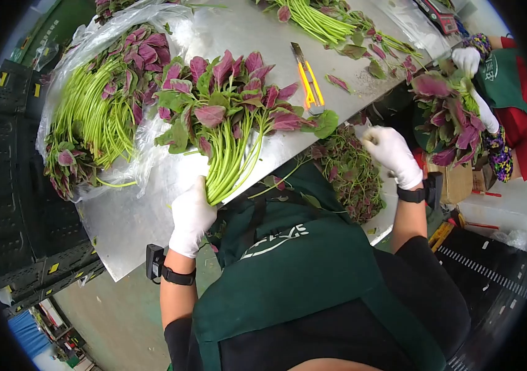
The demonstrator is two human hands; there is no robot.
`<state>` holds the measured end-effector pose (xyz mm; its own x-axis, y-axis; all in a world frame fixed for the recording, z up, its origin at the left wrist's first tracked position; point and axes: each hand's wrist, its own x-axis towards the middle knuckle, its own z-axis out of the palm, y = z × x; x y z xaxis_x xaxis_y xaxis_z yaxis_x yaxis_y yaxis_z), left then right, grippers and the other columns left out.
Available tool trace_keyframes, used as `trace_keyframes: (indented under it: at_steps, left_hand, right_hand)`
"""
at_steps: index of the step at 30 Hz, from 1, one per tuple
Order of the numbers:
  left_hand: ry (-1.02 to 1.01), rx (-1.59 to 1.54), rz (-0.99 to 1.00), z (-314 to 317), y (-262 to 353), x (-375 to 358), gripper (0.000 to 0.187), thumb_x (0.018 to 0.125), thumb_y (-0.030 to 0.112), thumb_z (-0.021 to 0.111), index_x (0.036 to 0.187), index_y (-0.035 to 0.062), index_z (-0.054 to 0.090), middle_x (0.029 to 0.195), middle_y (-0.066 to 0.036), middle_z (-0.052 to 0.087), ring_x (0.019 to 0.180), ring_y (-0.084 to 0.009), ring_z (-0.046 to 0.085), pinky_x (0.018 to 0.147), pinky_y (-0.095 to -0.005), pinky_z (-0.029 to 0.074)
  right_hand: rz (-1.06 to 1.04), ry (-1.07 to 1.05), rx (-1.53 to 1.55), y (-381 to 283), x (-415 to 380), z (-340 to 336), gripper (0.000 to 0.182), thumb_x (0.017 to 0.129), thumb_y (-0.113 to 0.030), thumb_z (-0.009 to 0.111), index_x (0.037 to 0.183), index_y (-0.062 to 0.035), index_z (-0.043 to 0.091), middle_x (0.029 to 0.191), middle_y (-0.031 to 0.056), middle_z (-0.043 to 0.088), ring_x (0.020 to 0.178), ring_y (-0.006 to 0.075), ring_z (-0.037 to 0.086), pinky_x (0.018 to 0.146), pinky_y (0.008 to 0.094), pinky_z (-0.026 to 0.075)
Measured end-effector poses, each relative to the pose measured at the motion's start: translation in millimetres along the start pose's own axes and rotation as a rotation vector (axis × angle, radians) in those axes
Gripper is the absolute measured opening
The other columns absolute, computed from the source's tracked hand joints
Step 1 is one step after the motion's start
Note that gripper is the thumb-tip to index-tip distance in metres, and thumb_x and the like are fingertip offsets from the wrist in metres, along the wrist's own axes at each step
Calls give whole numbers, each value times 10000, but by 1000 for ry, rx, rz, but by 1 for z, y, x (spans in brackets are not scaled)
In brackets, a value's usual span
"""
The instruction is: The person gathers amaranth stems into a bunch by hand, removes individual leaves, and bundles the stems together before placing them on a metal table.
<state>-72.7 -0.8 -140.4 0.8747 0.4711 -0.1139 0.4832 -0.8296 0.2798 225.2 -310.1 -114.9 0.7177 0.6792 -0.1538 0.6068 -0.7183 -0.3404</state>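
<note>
In a white glove, my left hand (pixel 192 216) is closed around the lower stems of a bunch of red amaranth (pixel 232 148). Its purple and green leaves lie on the metal table, pointing away from me. My right hand (pixel 392 153), also gloved, is raised beyond the table edge with its fingers curled in. Whether anything sits inside those fingers is hidden. Below and beside it is a heap of loose amaranth leaves and stems (pixel 353 176). An orange utility knife (pixel 308 80) rests on the table past the bunch, its blade end pointing away.
More amaranth (pixel 93 114) lies in a clear plastic bag (pixel 152 148) at the left. Another pile (pixel 316 21) and a scale (pixel 439 15) are at the back of the metal table (pixel 112 213). A co-worker (pixel 504 80) at the right holds a bunch. Black crates (pixel 4 161) stand left.
</note>
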Motion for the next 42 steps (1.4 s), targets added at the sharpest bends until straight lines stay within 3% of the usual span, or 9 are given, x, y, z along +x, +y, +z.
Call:
trace_keyframes:
  at_steps: [4,8,12,21,26,30,34,38,42]
  left_hand:
    - [59,463,112,-5,5,-1,313,717,146,709,972,82,538,726,-77,587,669,-266,606,610,-379,436]
    - [74,907,102,2,9,0,191,798,130,583,979,92,534,716,-28,538,648,-175,547,605,-324,386]
    - [68,904,100,8,4,-2,203,804,105,567,1002,89,526,734,-25,542,651,-168,559,599,-324,403]
    - [38,738,55,14,1,-5,232,789,98,574,1012,72,519,749,-44,531,677,-178,561,617,-321,400]
    - [73,817,83,14,0,-6,227,799,106,562,1017,70,513,741,-34,515,661,-169,539,608,-313,388]
    - [64,876,86,16,0,-6,231,809,118,554,1030,66,511,738,-28,509,653,-156,524,607,-308,385]
    - [102,880,96,18,1,-6,204,812,124,538,1003,55,523,703,-25,494,633,-151,491,608,-315,372]
    - [59,864,89,16,2,-6,215,821,127,535,1022,52,527,713,-25,506,638,-152,505,615,-321,371]
    - [36,864,67,15,3,-6,219,826,134,532,1031,55,528,718,-23,512,635,-149,507,617,-321,371]
  right_hand:
    - [-624,423,301,-105,41,14,118,811,-151,623,897,-81,663,901,118,659,837,313,641,753,413,515]
    - [-1000,311,303,-195,58,33,256,748,-129,687,998,-88,649,1097,81,632,1083,262,581,995,404,406]
    - [-765,392,-65,-189,83,53,344,752,-173,694,1083,-104,627,1138,84,600,1118,258,545,1065,453,338]
    - [-640,248,179,-127,29,68,206,742,-132,696,940,-82,664,938,69,604,887,257,574,813,384,428]
    - [-552,167,290,-118,20,53,256,767,-219,741,945,-49,672,953,94,670,929,314,621,820,406,489]
    - [-425,301,176,-126,42,10,216,762,-212,751,867,-47,659,879,115,664,793,298,637,706,369,507]
    - [-578,635,327,-163,67,-12,109,730,-53,743,763,-33,641,873,105,670,803,269,639,710,359,501]
    - [-837,546,387,-213,80,-1,128,745,-89,715,860,-63,663,948,69,679,877,248,641,810,358,483]
    - [-843,331,83,-217,99,27,496,699,-129,748,1170,-111,590,1247,102,573,1176,291,530,1024,456,388]
